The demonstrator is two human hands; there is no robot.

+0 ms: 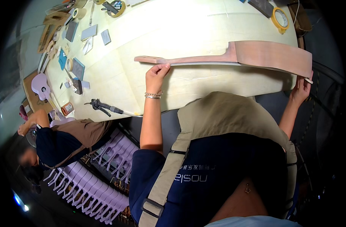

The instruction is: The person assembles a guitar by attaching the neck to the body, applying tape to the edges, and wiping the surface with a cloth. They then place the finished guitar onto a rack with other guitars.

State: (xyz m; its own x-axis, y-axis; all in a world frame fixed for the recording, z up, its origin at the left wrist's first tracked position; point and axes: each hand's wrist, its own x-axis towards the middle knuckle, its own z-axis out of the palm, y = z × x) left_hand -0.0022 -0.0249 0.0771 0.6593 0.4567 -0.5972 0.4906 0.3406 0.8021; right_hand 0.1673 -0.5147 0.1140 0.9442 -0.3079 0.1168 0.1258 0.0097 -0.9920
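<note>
I seem to be steadying the unfinished wooden guitar, edge-on along the bench's near edge, toward its right corner. My left grip pinches the neck beside the headstock; my right grip meets the body's end, how closed I cannot tell. Any turn calls for both ends supported.

Head view: left fisheye of a side-by-side pair, worn on the head, above the near side of the worktable. Faced steeply down; wide field took in much of the worktable, its edges bowed. Nearest the lens: wearer's chest and apron, this side of the worktable. Left hand and right hand farther off, along its near side. Co-worker more distant, by its near left corner.
</note>
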